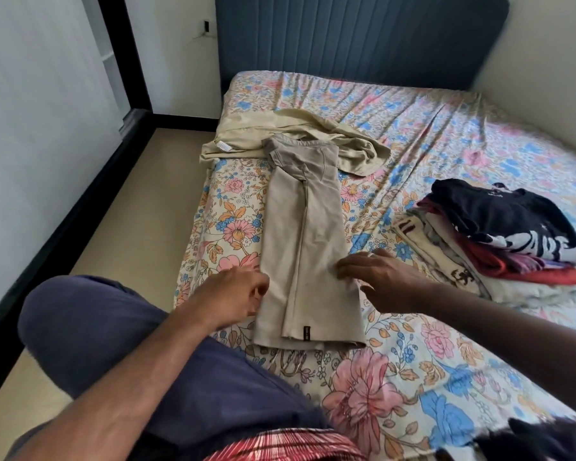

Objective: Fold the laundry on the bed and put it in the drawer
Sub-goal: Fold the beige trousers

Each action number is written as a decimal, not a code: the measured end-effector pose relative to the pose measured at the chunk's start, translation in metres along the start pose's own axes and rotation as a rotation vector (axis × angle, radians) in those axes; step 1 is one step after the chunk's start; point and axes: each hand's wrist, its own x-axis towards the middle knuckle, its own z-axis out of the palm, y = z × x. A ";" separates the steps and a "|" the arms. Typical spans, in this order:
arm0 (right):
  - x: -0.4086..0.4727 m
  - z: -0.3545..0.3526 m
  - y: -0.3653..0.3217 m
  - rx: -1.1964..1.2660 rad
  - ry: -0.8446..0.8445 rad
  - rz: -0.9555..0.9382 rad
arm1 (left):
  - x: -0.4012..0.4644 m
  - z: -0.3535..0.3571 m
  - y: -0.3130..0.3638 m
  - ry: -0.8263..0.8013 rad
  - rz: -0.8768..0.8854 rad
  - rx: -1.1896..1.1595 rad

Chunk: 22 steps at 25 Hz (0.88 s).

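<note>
Beige trousers (308,241) lie folded lengthwise on the floral bed sheet (413,361), waistband toward the headboard, hems toward me. My left hand (238,296) is at the trousers' left edge, fingers curled and pinching the fabric. At the right edge my right hand (384,277) hovers palm down with its fingers spread, fingertips touching the cloth. A pale yellow garment (300,134) lies crumpled beyond the waistband. A pile of folded clothes (499,241), with a black printed shirt on top, sits to the right.
A blue padded headboard (359,38) stands at the far end. Left of the bed runs a strip of tan floor (120,207) beside a white wall with dark trim. My knee in dark blue shorts (90,331) rests at the bed's near edge.
</note>
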 end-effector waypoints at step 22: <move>0.077 0.024 0.021 1.592 0.306 0.976 | 0.120 -0.017 -0.021 0.244 -0.556 -1.332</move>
